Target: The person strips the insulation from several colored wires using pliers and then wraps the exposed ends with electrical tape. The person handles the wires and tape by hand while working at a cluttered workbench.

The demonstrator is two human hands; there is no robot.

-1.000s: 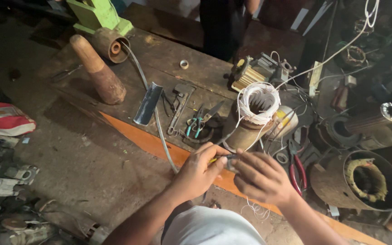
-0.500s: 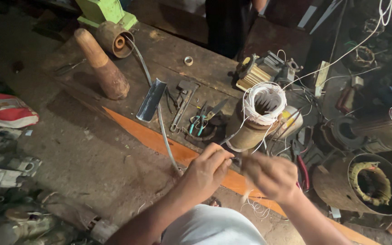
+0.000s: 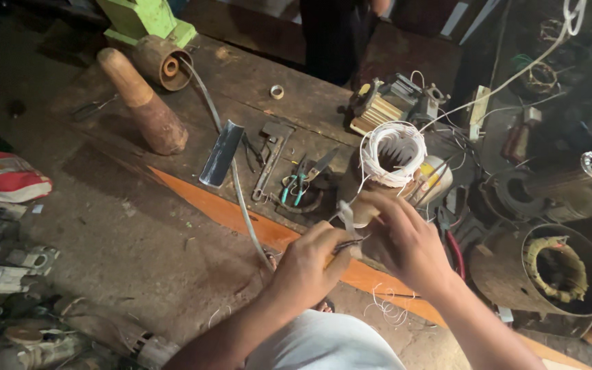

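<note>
My left hand (image 3: 306,264) is closed around a thin dark tool (image 3: 346,244) whose tip points right, toward my other hand. My right hand (image 3: 405,240) pinches a white wire lead (image 3: 345,211) that runs up to the white coil on a motor stator (image 3: 392,154). The stator stands on the wooden bench (image 3: 255,75) just beyond both hands. The two hands nearly touch above the orange strip (image 3: 207,205) along the bench's near edge.
A wooden mallet (image 3: 142,103), a rusty cylinder (image 3: 166,62), a metal scoop (image 3: 220,154), a wrench (image 3: 268,164) and green-handled pliers (image 3: 296,186) lie to the left. Another stator (image 3: 556,267) sits on the right. A person (image 3: 337,34) stands across the bench.
My right hand has risen a little toward the stator, drawing the white lead up. My left hand stays close beside it with the tool.
</note>
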